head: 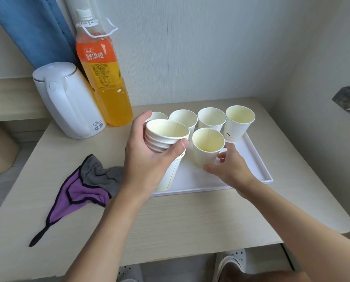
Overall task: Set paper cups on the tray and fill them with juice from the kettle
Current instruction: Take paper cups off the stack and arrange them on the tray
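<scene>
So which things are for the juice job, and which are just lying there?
For the job: tray, kettle, cups on the tray, stack of cups in the left hand, front cup in the right hand.
Just lying there: cloth, curtain, juice bottle, untouched.

place: home room | evidence: blue curtain, kettle, juice bottle

Only the rim of the far-left cup shows behind the left hand and the stack of cups it grips. That wrist covers the near-left corner of the tray. The right hand hides part of the base of the near cup it holds. Print on the kettle is too small to read.
</scene>
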Demonstrator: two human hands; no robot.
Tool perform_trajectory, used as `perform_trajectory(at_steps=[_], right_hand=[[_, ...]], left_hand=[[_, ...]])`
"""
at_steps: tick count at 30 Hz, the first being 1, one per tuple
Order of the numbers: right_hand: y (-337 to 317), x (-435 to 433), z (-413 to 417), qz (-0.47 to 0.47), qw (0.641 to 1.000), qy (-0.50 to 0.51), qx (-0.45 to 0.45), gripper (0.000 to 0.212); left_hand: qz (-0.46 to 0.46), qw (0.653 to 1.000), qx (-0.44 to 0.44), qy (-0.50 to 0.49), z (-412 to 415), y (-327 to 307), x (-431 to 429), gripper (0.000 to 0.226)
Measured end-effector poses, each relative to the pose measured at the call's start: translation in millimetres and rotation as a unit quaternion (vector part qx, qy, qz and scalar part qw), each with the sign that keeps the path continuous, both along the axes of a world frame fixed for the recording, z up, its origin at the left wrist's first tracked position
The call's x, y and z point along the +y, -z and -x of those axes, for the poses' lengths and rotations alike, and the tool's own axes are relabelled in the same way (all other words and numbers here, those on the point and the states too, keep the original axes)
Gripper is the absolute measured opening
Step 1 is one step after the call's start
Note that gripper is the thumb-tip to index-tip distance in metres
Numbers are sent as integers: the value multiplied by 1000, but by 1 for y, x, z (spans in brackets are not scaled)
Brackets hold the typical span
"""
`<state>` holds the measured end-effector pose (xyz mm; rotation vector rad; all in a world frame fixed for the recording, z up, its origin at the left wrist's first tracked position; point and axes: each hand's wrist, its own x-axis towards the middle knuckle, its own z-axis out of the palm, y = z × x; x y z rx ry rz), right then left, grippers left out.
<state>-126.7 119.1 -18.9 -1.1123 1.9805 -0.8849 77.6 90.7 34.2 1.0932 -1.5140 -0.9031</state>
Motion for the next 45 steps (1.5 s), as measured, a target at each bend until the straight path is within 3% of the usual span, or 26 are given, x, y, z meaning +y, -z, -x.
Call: perform_trajectory(at_steps=[4,9,34,37,40,42,45], right_hand=[[0,-5,-3,5,1000,11,25,50],[2,-7,-6,9,999,12,34,57],[8,-17,-10,-15,996,26,79,40],[4,-17,-10,-29,997,19,71,47],[-3,-14,-8,-50,996,16,69,68],[-14,-6,-9,-2,996,51,73,67],[-43,11,-23,164,985,59,-7,42]], left_hand=[[-2,1000,2,3,-1,1,1,85],[0,1000,3,0,-1,0,0,87],[7,1000,3,1,-1,2,-2,85],[4,1000,4,2,0,2,-2,86],[-5,1000,3,7,0,2,-2,87],[-10,1000,0,9,1,2,-2,87],[-10,1000,-1,20,4,3,0,85]])
